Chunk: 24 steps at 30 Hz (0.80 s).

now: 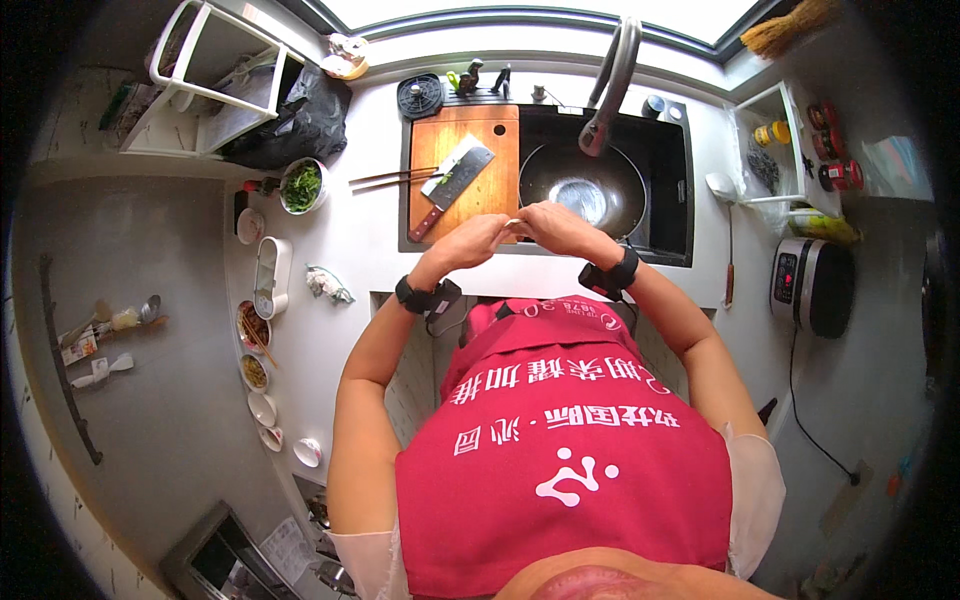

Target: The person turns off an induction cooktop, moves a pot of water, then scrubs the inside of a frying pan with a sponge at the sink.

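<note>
My left hand (472,240) and my right hand (559,227) meet over the front of the sink, at the cutting board's right edge. Pinched between their fingertips is a small pale piece (514,222), mostly hidden by the fingers; its kind is unclear. Beyond my left hand, a cleaver (463,178) with a wooden handle lies on the wooden cutting board (427,135), with green bits on its blade. Two chopsticks (386,178) extend left from the board. A dark wok (544,176) sits in the black sink (671,225), just beyond my right hand.
A grey faucet (600,124) arches over the sink. Leftward are a bowl of chopped greens (303,186), a crumpled wad (327,283) and several small bowls (307,451). On the right are a wok spatula (727,225), a white rack (795,150) and a black-and-silver appliance (814,289).
</note>
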### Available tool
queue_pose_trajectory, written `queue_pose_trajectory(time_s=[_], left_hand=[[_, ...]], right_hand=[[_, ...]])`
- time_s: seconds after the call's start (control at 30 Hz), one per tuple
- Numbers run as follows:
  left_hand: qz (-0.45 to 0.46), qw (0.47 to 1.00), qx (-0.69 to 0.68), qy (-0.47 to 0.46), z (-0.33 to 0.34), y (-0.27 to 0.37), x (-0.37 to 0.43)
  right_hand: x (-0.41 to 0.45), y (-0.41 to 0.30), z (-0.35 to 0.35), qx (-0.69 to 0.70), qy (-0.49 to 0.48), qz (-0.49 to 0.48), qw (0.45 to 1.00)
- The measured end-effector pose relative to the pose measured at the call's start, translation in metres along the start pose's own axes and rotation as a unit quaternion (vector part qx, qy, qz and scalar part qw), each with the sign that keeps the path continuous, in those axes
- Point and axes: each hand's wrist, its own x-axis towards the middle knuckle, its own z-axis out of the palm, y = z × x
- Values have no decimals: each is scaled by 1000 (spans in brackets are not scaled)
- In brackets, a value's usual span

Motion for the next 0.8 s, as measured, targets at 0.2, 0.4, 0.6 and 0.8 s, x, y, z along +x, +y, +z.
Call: queue_pose_trajectory(time_s=[0.2,0.4,0.6,0.8], left_hand=[[-21,992,-103,73,-25,13,-4],[82,736,-615,272,-26,14,14],[9,852,-298,431,-117,18,28],[110,963,19,246,-94,69,45]], right_hand=[[0,-10,-26,241,11,-62,969],[13,-1,-22,674,59,-97,730],[8,3,-31,578,115,-6,808],[25,1,-21,619,156,-9,769]])
